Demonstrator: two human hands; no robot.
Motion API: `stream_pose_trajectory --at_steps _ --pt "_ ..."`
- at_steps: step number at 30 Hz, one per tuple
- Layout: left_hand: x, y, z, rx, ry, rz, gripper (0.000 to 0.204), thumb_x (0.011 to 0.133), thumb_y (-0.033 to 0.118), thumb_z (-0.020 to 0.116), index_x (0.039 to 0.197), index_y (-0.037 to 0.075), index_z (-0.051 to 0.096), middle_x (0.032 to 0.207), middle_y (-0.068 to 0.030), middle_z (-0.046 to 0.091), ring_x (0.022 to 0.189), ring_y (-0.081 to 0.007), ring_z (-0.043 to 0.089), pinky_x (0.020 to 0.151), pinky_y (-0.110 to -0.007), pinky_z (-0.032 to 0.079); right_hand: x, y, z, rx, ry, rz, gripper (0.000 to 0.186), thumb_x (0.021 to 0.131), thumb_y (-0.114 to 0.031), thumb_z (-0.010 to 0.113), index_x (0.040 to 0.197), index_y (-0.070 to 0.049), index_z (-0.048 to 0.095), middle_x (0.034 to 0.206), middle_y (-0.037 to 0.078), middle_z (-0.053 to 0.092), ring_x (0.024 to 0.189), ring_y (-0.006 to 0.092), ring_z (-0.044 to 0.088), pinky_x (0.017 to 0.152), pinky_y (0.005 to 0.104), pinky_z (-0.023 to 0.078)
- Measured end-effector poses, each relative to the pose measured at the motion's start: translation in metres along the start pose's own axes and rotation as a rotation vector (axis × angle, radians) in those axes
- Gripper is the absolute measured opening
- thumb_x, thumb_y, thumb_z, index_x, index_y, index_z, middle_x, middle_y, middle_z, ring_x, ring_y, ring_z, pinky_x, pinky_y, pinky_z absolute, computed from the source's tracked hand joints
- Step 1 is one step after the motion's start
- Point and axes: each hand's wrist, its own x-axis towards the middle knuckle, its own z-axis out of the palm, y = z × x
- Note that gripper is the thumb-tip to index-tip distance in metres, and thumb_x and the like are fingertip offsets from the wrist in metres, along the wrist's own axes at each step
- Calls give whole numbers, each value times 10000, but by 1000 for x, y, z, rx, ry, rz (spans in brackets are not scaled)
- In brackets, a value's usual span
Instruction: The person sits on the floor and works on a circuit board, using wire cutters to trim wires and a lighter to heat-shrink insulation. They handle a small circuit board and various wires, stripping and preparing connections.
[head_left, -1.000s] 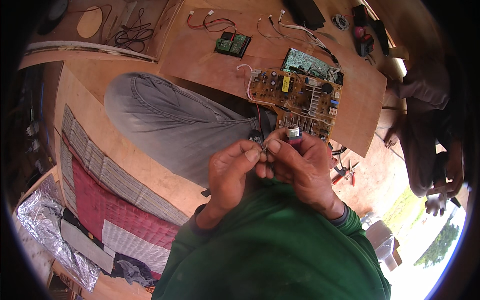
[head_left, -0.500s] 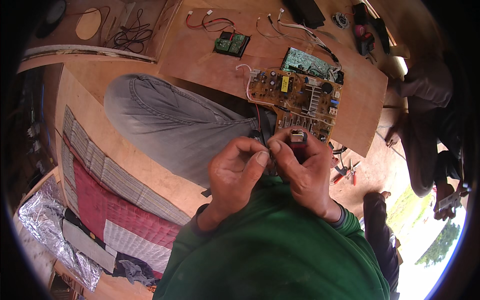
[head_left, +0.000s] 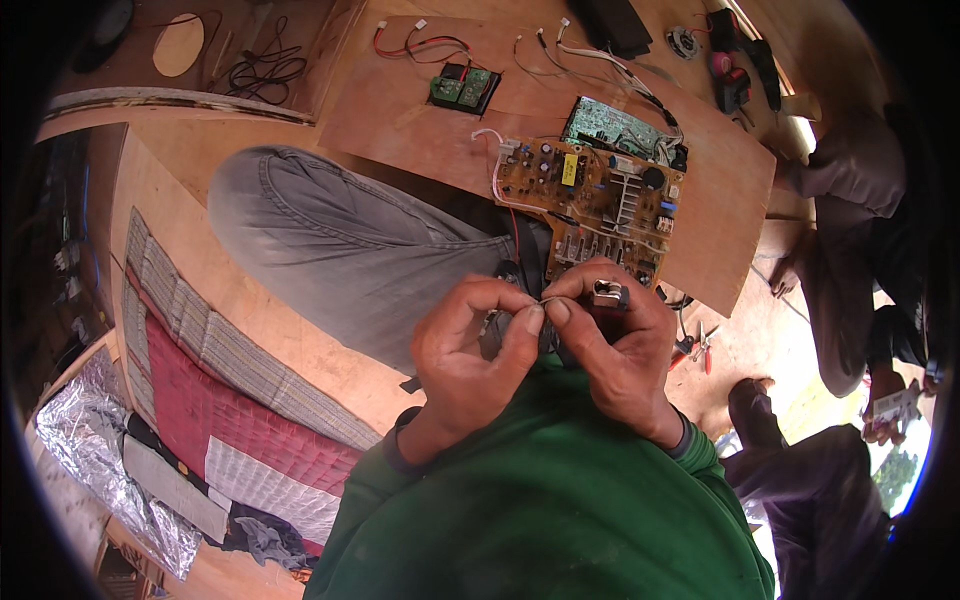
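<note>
My left hand (head_left: pixel 468 345) pinches a thin wire (head_left: pixel 543 301) between thumb and forefinger. My right hand (head_left: pixel 618 350) meets it, its thumb and forefinger closed on the same spot. Tucked in the curled fingers of the right hand is a small dark-red object with a metal top, which looks like a lighter (head_left: pixel 608 293). Just beyond my fingers lies a brown circuit board (head_left: pixel 535 180) with a metal heat sink, a yellow-labelled part and a white and red lead. The fingers mostly hide the wire's ends.
A green circuit board (head_left: pixel 610 125) and a small green module (head_left: pixel 466 88) with red-black leads sit on the thin wooden panel (head_left: pixel 725 200). Red-handled pliers (head_left: pixel 706 350) lie at right. My grey-trousered leg (head_left: pixel 340 240) is at left. Other people (head_left: pixel 850 180) are at the right.
My hands have shifted slightly, and the wire shows more between the fingertips. The lighter-like object has tilted in my right hand. At lower right, another person's leg has moved further into view.
</note>
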Motion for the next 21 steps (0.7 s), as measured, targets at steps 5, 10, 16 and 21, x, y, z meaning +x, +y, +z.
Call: stream_pose_trajectory --at_steps 5,10,16,21 --pt "2 3 -3 55 -24 -13 118 929 -30 755 1027 -59 695 924 -90 693 829 -120 636 737 -275 518 4 -4 -3 11 -38 47 119 1027 -18 686 1123 49 669 988 40 702 933 74 663 810 245 557" --pt "4 6 -3 1 -59 -70 88 961 -12 734 1020 -63 694 901 -85 697 806 -115 645 719 -268 516 8 0 -5 82 -64 54 105 1021 -10 680 1111 44 666 954 34 706 883 70 655 787 248 552" --pt "6 10 -3 -229 -76 -247 104 1017 38 693 1044 -63 685 885 -76 704 788 -105 661 718 -264 548 9 -4 1 149 -38 90 84 995 -11 693 1064 36 682 952 37 680 847 89 624 753 250 504" --pt "7 10 -8 -156 -100 -270 142 1027 76 684 1058 -62 677 862 -99 709 759 -139 682 705 -290 581 11 -4 -3 62 -100 10 95 1037 -7 667 1117 44 658 942 65 715 837 91 664 737 251 544"
